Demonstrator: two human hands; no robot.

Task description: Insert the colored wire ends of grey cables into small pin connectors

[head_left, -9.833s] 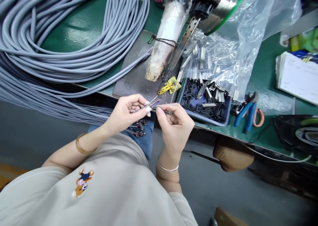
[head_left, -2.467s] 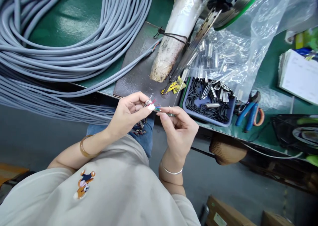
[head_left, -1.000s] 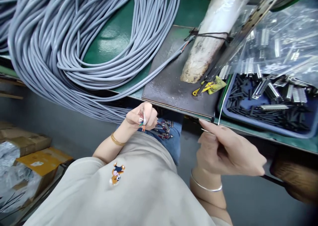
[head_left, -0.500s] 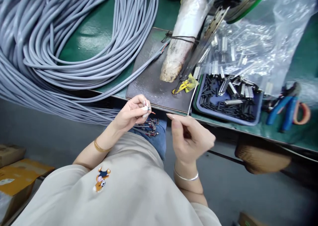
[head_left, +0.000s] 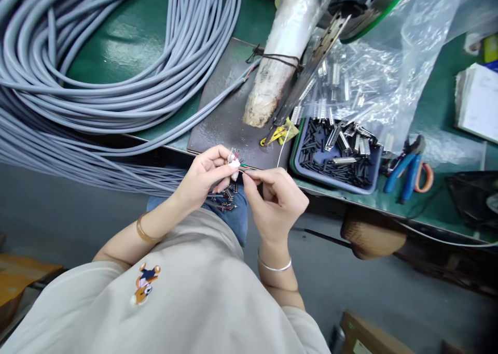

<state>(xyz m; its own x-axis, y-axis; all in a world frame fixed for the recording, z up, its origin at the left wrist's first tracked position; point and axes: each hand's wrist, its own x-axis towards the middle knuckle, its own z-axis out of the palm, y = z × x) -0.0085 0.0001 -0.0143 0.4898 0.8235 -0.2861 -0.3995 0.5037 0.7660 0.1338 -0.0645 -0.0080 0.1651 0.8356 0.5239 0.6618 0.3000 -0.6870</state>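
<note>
My left hand (head_left: 206, 178) is closed in a pinch on a cable end with thin coloured wires (head_left: 243, 165), just off the table's front edge. Something white covers its thumb tip. My right hand (head_left: 278, 198) meets it from the right, thumb and forefinger pinched on one of these thin wires. Where the wires leave the sheath is hidden by my left fingers. Below, several cable ends with metal connectors (head_left: 227, 198) lie over my lap. Behind both hands lies a dark flat board (head_left: 221, 128), with gray cable ends resting on it.
Thick coils of gray cable (head_left: 155, 95) cover the left. A white wrapped roll (head_left: 278, 58) leans over the board near a yellow clip (head_left: 274, 135). To the right stand a blue tray (head_left: 334, 187) of black pieces and metal connectors, a plastic bag (head_left: 412, 64) and blue-handled pliers (head_left: 408, 175).
My right hand has moved left to my left hand and now pinches a thin wire there. The wires fan out more visibly from my left fingers. The whole view has shifted slightly.
</note>
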